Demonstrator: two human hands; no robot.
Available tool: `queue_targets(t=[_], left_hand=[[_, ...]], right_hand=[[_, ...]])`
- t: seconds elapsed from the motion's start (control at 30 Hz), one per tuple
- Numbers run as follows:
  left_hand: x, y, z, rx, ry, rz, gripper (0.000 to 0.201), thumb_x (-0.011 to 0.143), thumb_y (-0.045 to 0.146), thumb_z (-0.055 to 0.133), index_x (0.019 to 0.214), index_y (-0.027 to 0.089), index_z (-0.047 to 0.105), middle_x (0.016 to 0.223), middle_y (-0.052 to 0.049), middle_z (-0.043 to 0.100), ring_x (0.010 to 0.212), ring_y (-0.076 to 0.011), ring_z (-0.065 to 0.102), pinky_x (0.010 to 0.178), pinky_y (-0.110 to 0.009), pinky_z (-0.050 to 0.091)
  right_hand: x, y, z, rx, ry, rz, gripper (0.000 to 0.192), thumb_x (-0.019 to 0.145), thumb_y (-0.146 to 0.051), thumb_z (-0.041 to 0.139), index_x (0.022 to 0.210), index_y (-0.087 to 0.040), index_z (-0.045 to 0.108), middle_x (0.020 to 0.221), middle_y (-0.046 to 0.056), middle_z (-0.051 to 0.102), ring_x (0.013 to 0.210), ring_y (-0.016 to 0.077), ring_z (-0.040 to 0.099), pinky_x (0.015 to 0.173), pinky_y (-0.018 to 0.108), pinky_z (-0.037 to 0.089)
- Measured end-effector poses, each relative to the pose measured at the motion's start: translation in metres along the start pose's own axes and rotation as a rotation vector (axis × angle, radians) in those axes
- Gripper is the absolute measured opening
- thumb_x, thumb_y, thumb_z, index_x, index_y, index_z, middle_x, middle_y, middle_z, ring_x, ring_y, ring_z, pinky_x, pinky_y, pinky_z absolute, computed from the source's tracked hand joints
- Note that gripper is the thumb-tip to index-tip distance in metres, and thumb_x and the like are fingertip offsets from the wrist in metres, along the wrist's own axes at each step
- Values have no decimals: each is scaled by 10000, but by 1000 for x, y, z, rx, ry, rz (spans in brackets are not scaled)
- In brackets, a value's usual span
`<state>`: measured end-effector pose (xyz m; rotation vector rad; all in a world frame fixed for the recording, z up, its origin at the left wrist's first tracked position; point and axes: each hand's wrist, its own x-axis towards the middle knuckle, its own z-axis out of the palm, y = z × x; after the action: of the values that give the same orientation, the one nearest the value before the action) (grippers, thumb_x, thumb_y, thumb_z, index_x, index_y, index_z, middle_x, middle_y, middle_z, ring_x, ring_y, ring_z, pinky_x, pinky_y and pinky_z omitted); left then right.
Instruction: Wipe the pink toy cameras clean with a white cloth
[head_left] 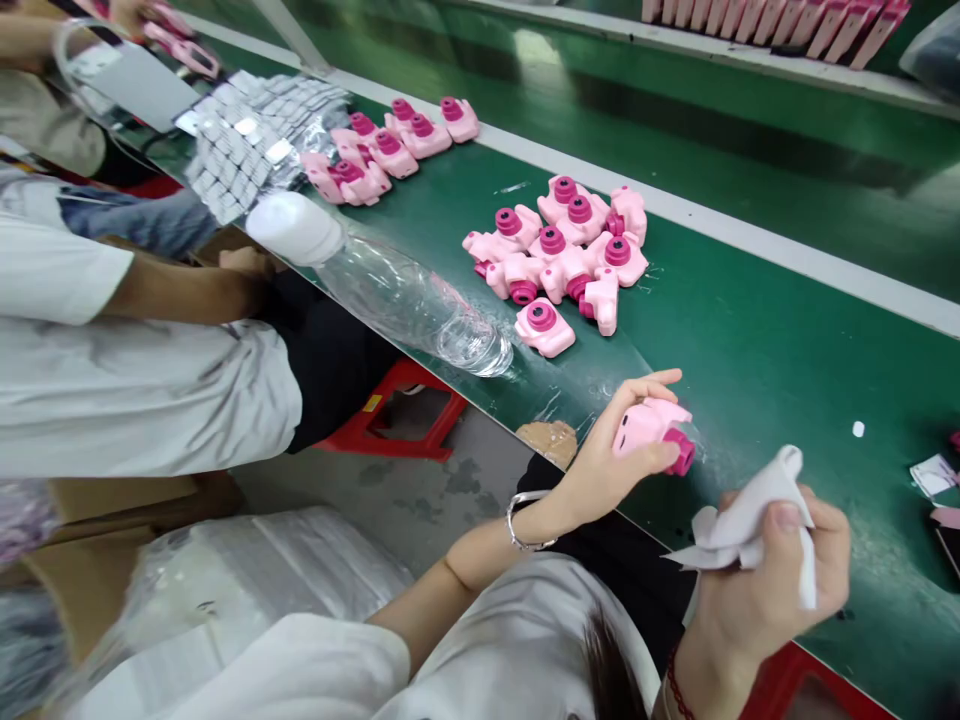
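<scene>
Green conveyor belt (750, 330) runs across the view, white strip along its far side. Clear plastic bottle (405, 295) lies on its side at the near edge of the belt. Main pile of pink toy cameras (559, 250) sits mid-belt, just beyond the bottle's base; a second, smaller group of pink toy cameras (394, 145) lies farther along towards the far-left corner, beside a sheet of small silver parts (247, 140). A co-worker's arm (180, 285) rests at the near edge, off the belt. Left hand (607, 460) is closed around one pink camera (651, 430), held just above the near edge, lens pointing right. Right hand (772, 570) is clenched on a crumpled white cloth (739, 520), near the held camera but not touching it. Judgement: early stage; one unit in hand, wipe apparently not yet applied, both piles left untouched.
</scene>
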<state>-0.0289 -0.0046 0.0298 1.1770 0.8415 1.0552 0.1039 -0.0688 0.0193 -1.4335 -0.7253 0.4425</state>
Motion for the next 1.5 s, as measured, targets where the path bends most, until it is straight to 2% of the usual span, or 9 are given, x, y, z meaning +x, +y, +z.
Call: queue_targets(t=[0.17,0.4,0.6,0.8,0.9,1.0,1.07,1.23,1.5], left_hand=[[-5,-2,13,-7,-120,-185,855,652,323,852,1359,236,379,1499,-167,451,1271,-307,578,1051,-467,506],[-5,4,10,141,-136,-43,647,743,211,741,1291,242,398,1634,-173,301,1497,-339,389,1197,-514,375],[-6,9,8,198,-144,39,564,737,193,721,1223,242,439,1530,-170,407,1537,-355,313,1213,-554,322],[-8,1,11,317,-129,113,602,656,54,654,1197,255,485,1370,-121,470,1406,-326,428,1163,-538,365],[-5,-6,11,234,-88,144,471,729,169,728,1143,255,518,1288,-95,504,1321,-298,480,1148,-506,384],[3,-16,4,6,-118,88,463,715,374,833,1035,251,521,1170,-71,555,1254,-281,530,1107,-462,426],[5,-22,-2,-184,-172,-46,576,627,432,888,1006,260,490,1156,-60,582,1206,-275,572,1032,-432,481],[2,-23,-5,-417,-100,-323,745,477,406,869,1050,298,404,1273,-58,577,1138,-295,629,844,-404,557],[7,-14,-4,-345,-126,-381,662,521,348,677,1131,288,428,1265,-68,608,1160,-326,636,846,-450,560]], right_hand=[[-2,5,6,-35,-216,84,311,900,-487,701,818,-198,618,734,-22,541,638,124,492,582,256,366],[2,2,11,118,-266,309,353,880,-545,705,843,-202,627,719,-37,530,616,106,443,572,238,357],[7,1,10,203,-263,356,351,856,-536,722,822,-206,608,651,-45,517,544,101,430,495,233,326],[19,-9,3,43,-222,53,192,957,-411,638,907,-226,647,675,-37,553,538,116,484,485,248,355],[24,-24,4,-114,-567,-277,51,958,-262,652,940,-239,694,797,-19,625,664,101,565,567,220,416],[27,-32,-5,-123,-924,-377,83,948,-178,643,955,-237,700,743,-37,602,596,76,533,524,201,394],[28,-28,-17,-125,-849,-325,73,950,-199,639,930,-234,700,702,-39,589,555,85,515,492,216,375],[24,-8,-21,-164,-340,-280,80,931,-255,676,872,-225,721,671,-29,556,558,107,477,492,244,344],[24,-28,-4,-249,-706,-429,120,945,-153,659,1027,-222,713,722,-38,577,562,74,486,496,200,369]])
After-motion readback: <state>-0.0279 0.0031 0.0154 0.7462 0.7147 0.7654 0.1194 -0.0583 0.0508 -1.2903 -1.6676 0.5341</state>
